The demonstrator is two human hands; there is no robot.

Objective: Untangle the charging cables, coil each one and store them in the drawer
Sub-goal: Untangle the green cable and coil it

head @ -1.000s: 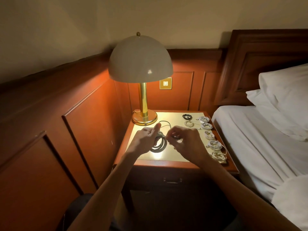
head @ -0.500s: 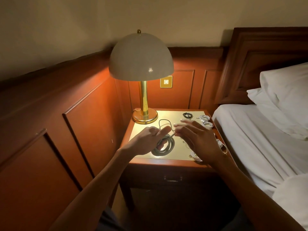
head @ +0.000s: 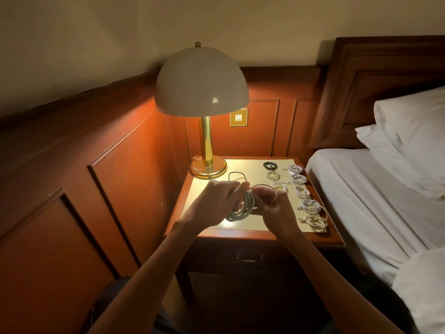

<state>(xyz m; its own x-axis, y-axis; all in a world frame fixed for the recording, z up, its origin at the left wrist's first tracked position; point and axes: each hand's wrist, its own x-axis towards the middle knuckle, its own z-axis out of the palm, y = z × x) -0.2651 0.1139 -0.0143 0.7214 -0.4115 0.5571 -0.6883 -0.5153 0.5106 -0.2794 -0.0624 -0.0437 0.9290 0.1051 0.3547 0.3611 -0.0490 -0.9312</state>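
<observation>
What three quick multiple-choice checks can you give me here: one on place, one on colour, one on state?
1. The white coils lie on the nightstand mainly along its: A left edge; B right edge; C front edge.
2. The held cable, gripped by the left hand and right hand, is: A grey; B white; C red.
3. The drawer is: A pulled fully out; B half open; C shut.

Answers:
1. B: they line the side nearest the bed.
2. A: its loops look grey against the pale top.
3. C: its front shows no gap under the top.
</observation>
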